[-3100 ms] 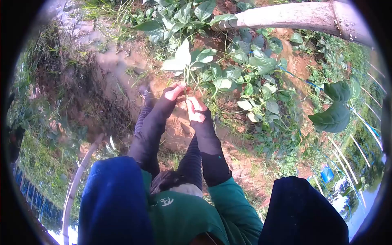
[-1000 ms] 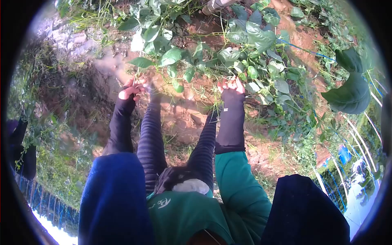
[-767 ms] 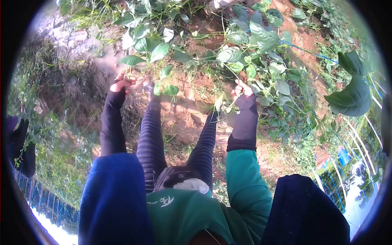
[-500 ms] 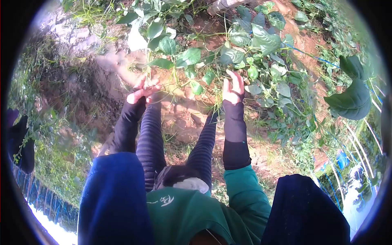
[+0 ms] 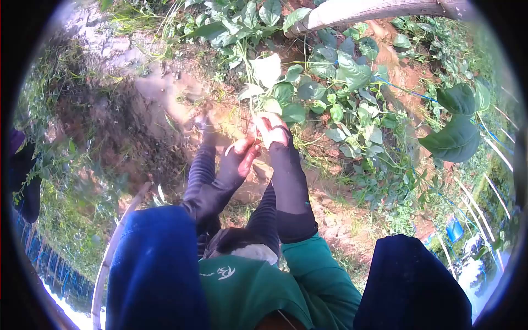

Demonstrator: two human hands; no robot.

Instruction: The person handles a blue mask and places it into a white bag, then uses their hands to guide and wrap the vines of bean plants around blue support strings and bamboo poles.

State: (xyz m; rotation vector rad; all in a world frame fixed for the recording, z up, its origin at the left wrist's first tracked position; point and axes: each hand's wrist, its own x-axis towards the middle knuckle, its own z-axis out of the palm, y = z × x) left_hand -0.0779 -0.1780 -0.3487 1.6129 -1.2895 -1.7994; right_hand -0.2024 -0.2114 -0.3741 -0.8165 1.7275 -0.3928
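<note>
Both my hands are close together in front of my legs, at the lower end of a leafy green plant (image 5: 283, 91). My right hand (image 5: 271, 132) is closed around the plant's stems, just under its broad leaves. Just below and to the left, my left hand (image 5: 242, 155) has its fingers curled and pressed together near the right fingertips. What lies between the left fingers is too small to make out. Dark sleeves cover both wrists and part of the palms, and a dark band runs across the right fingers.
A thick pale pole (image 5: 379, 12) crosses the top right. Dense leafy vines (image 5: 357, 118) grow to the right, with a blue string (image 5: 410, 92) among them. Wet, muddy soil (image 5: 110, 118) lies to the left. Thin pale sticks (image 5: 476, 206) stand at the far right.
My right hand has moved left from the vines, going from open to closed on the stems. My left hand has moved right and down, and the hands now meet. The plant's leaves have shifted right.
</note>
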